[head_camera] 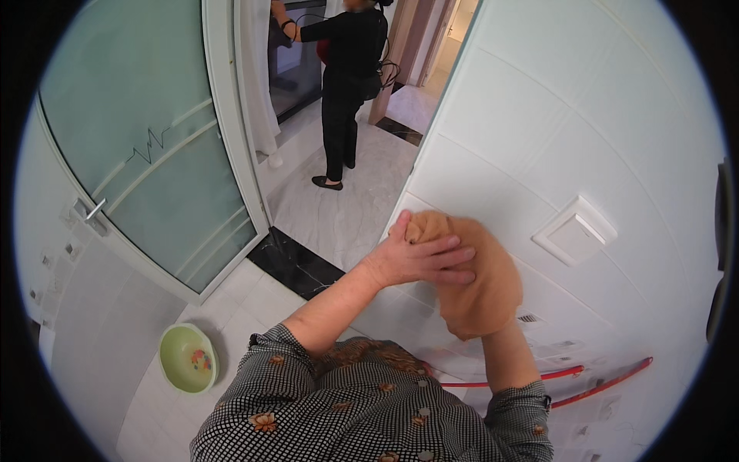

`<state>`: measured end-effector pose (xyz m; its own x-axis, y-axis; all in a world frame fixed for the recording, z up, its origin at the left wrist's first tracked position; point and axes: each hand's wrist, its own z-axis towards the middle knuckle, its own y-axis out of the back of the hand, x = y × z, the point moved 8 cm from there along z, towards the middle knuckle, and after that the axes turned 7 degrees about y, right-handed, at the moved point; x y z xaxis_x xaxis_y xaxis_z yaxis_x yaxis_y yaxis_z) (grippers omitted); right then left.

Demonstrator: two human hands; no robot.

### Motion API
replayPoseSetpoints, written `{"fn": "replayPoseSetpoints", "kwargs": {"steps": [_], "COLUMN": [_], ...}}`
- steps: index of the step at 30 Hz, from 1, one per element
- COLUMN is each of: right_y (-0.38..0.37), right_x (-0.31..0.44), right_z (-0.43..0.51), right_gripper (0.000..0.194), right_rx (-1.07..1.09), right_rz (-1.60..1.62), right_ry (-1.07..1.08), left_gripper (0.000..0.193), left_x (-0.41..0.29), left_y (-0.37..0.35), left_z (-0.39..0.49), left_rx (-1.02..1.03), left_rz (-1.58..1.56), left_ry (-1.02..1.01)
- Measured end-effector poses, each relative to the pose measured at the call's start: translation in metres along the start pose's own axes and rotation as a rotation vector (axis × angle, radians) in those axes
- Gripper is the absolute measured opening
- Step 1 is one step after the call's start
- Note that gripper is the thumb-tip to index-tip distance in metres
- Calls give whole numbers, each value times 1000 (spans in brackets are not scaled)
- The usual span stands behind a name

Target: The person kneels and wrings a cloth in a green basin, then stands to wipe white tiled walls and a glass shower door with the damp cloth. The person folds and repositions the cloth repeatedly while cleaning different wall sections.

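Observation:
An orange-brown cloth (485,283) is bunched up in front of me, close to the white tiled wall. My left hand (424,254) lies across it, fingers spread over the fabric and thumb at its folded upper left corner. The cloth covers my right hand; only the right forearm (511,358) comes out below it, so the fingers' pose is hidden. To the right of the cloth, a white wall switch (576,231) sits on the tiles.
A frosted glass door (156,144) stands at the left, its metal handle (92,212) facing me. A pale green basin (170,358) is on the floor. Red poles (600,384) lean along the wall. Beyond the black threshold (294,263), a person (346,75) stands by a window.

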<state>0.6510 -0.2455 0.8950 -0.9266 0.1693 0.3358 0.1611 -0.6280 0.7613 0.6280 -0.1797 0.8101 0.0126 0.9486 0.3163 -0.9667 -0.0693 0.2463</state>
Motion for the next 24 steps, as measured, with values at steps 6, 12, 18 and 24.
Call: {"fn": "replayPoseSetpoints", "kwargs": {"steps": [6, 12, 18, 24], "right_y": [15, -1, -78, -142], "right_x": [17, 26, 16, -20], "right_z": [53, 70, 34, -19], "right_gripper": [29, 28, 26, 26], "right_rx": [-33, 47, 270, 147], "right_rz": [-111, -56, 247, 318], "right_ry": [2, -33, -77, 0], "left_gripper": [46, 39, 41, 49], "left_x": [78, 94, 42, 20], "left_y": [32, 27, 5, 3], "left_z": [60, 39, -73, -136], "left_rx": [-144, -169, -65, 263], "left_rz": [-139, -493, -616, -601], "left_ry": [111, 240, 440, 490]}}
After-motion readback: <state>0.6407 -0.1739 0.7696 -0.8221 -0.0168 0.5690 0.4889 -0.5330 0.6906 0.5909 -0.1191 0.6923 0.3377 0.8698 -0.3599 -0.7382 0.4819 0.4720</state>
